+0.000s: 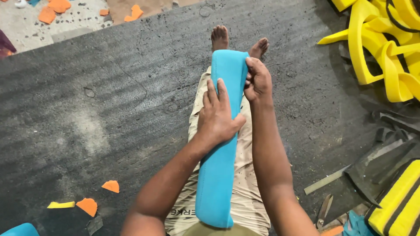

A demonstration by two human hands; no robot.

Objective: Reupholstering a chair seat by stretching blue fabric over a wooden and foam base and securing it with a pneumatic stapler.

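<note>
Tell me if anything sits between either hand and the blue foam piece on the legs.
Nothing visible does. The left hand presses flat on the blue foam piece, and the right hand grips its far end directly.

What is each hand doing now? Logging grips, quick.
Left hand: open, pressed flat on the long blue foam piece.
Right hand: closed, gripping its far end.
</note>
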